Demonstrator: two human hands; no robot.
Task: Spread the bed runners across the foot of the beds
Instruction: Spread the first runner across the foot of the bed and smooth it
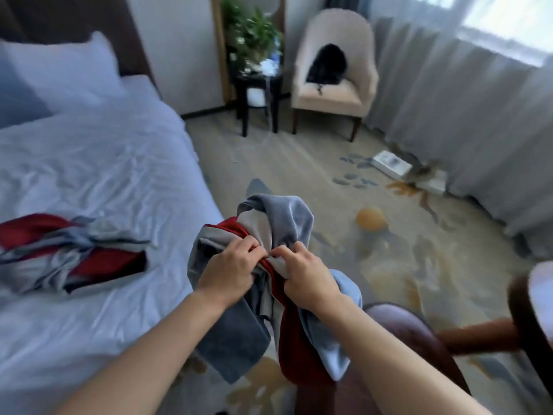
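Both hands hold one bunched grey-and-red bed runner in the air beside the bed, likely hunting an edge to shake it open; left hand and right hand each have fingers curled into its folds; a second runner lies crumpled on the duvet at nine o'clock, awaiting spreading.
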